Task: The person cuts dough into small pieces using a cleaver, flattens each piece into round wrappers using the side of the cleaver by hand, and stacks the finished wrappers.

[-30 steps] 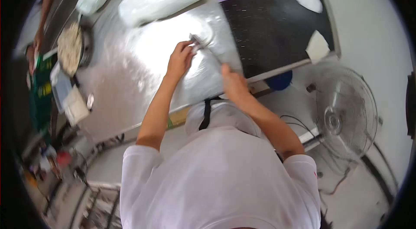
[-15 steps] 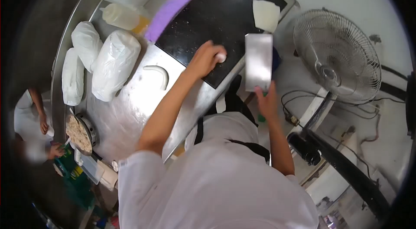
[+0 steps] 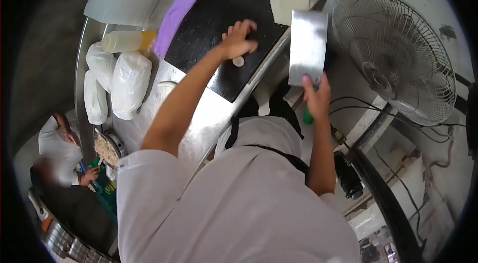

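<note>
Over the black board [image 3: 199, 49] my left hand [image 3: 238, 41] hovers with its fingers spread and slightly blurred. A small round white piece [image 3: 238, 61] lies on the board just below that palm. My right hand [image 3: 317, 96] grips a wide cleaver [image 3: 307, 46] by its green handle, the blade pointing away from me past the board's right edge. A white sheet-like piece [image 3: 289, 4] rests at the board's right edge beside the blade. Partly behind my left forearm, a white curved strip [image 3: 165, 91] lies on the metal table [image 3: 209, 118].
Left of the board are a purple cloth [image 3: 181, 14], a bottle [image 3: 122, 41], white wrapped bundles [image 3: 130, 84] and a pan of food [image 3: 105, 151]. A large fan [image 3: 393, 54] stands at the right. Another person [image 3: 59, 138] is at the far left.
The view has turned towards the board. My left hand has moved from the metal table to the board and has opened, leaving the round piece there. The cleaver is now held up at the right.
</note>
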The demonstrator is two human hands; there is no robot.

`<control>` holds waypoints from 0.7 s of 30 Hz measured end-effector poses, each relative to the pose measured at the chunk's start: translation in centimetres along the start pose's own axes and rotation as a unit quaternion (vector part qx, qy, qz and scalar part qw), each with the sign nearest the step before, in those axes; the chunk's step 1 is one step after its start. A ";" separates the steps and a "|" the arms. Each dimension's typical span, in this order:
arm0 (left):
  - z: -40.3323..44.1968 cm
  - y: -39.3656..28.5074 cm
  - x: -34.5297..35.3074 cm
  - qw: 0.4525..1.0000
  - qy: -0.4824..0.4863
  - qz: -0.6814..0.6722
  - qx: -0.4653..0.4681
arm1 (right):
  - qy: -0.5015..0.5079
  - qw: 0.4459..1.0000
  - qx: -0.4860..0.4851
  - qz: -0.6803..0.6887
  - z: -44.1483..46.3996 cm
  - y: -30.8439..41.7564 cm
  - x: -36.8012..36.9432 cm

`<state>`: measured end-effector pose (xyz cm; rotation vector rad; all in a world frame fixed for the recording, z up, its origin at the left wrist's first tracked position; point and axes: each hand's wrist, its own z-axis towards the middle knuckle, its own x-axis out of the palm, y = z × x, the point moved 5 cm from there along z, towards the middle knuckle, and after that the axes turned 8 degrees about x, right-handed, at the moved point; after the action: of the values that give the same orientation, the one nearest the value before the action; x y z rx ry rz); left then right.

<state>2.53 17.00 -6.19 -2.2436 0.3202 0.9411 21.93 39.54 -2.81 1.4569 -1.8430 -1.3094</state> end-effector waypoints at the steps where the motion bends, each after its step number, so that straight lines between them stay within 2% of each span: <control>1: 1.2 -0.5 0.4 0.984 -0.174 -0.034 0.006 | 0.005 1.000 -0.010 0.004 1.7 2.1 0.1; 2: 1.3 -0.4 0.6 0.937 -0.344 -0.066 0.009 | 0.016 0.998 -0.027 0.050 3.6 3.6 0.5; 3: 1.3 -0.1 1.9 0.936 -0.346 -0.070 0.001 | 0.030 0.994 -0.045 0.095 5.6 4.7 0.8; 5: 1.2 -1.4 3.8 0.946 -0.304 0.113 0.021 | 0.041 0.988 -0.074 0.133 9.5 5.5 1.8; 7: 0.7 -1.4 3.8 0.958 -0.278 0.073 0.000 | 0.047 0.980 -0.087 0.172 11.6 4.4 2.4; 9: 1.2 -1.6 2.7 0.980 -0.171 0.094 -0.037 | 0.023 0.998 0.050 0.010 15.6 0.3 3.2; 10: 1.2 -1.6 2.6 0.981 -0.159 0.108 -0.027 | -0.017 0.987 0.005 -0.161 18.6 -4.6 2.8; 11: 0.9 -1.5 2.9 0.982 -0.155 0.102 -0.030 | -0.013 0.986 0.010 -0.166 19.0 -3.8 2.6; 13: 0.8 -1.4 2.6 0.979 -0.198 0.046 0.031 | -0.032 0.983 0.059 -0.173 19.5 -2.0 1.9; 15: 0.7 -1.5 3.4 0.988 -0.147 0.041 0.028 | -0.036 0.973 0.080 -0.214 20.7 -2.2 1.1; 18: 0.8 -2.0 3.2 0.979 -0.183 0.034 0.082 | -0.033 0.960 0.166 -0.222 21.3 4.5 1.5; 19: 1.1 -1.7 3.4 0.979 -0.186 0.029 0.080 | -0.032 0.959 0.165 -0.228 20.5 4.4 1.9; 21: 0.6 -1.8 3.8 0.964 -0.239 -0.014 0.118 | -0.059 0.981 0.127 -0.135 18.3 2.9 2.1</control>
<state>5.68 18.87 -8.27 -1.7360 0.1676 1.3148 5.13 44.80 -8.90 1.8551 -2.0021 -1.3458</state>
